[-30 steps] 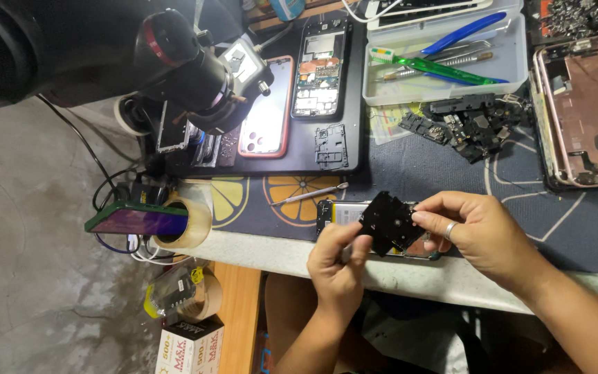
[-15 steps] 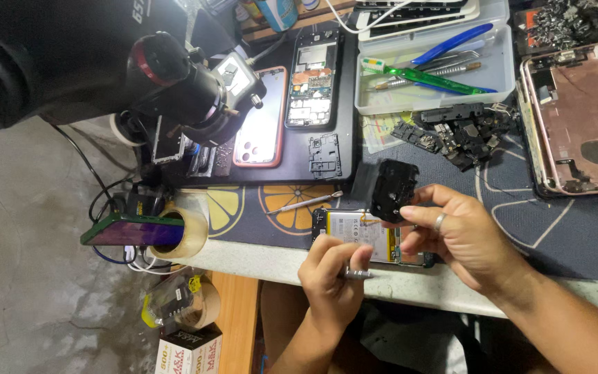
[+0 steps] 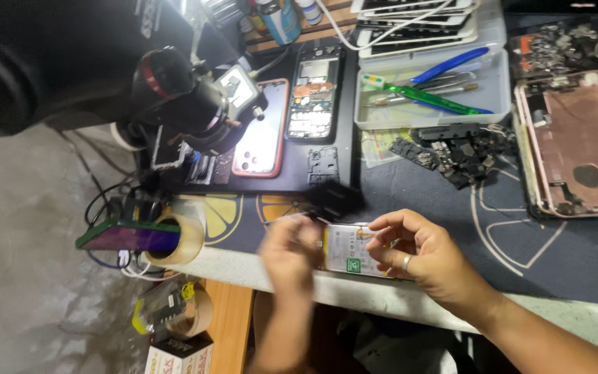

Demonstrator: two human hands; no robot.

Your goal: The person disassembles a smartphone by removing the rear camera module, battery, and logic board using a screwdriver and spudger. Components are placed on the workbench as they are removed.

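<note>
An opened phone point(image 3: 349, 251) with a white battery showing lies near the front edge of the dark work mat point(image 3: 520, 256). My right hand point(image 3: 427, 257), a ring on one finger, grips the phone's right end with thumb and fingers curled over it. My left hand point(image 3: 287, 253) is at the phone's left end and is blurred by motion, so I cannot make out what it holds. A black cover part point(image 3: 335, 199) lies on the mat just behind the phone, apart from both hands.
A microscope point(image 3: 188, 104) stands at the back left beside a red phone point(image 3: 264, 128) and a stripped phone point(image 3: 311, 90). A clear tray point(image 3: 382, 118) holds tools. Black parts point(image 3: 451, 149), a pink phone housing point(image 3: 576, 145) and a tape roll point(image 3: 178, 239) lie around.
The black cover part has left my right hand and now lies on the mat. My right hand has come down onto the opened phone. My left hand is moving fast at the phone's left end.
</note>
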